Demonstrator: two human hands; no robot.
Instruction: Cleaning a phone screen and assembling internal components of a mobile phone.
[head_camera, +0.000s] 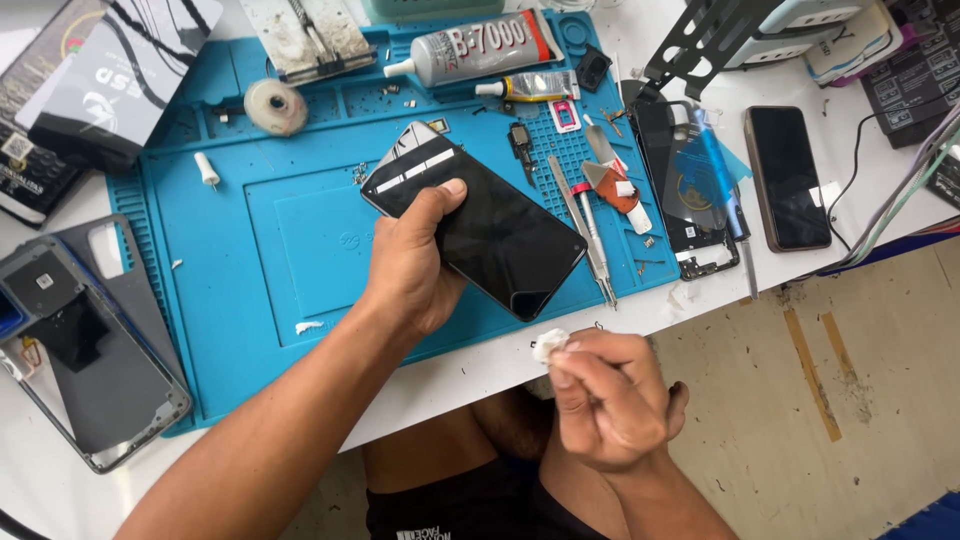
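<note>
My left hand (412, 262) grips a black phone screen (490, 235) by its near edge and holds it tilted above the blue work mat (250, 250). White strips run across the screen's far end. My right hand (605, 395) is off the table's front edge, its fingers pinched on a small white wad (548, 345). The wad is a short way below the screen's lower corner and does not touch it.
On the mat lie tweezers (590, 235), a large glue tube (480, 45), a small glue tube (525, 88) and a tape roll (275, 105). A phone frame (85, 350) sits left. An opened phone (690, 190) and a dark phone (787, 178) lie right.
</note>
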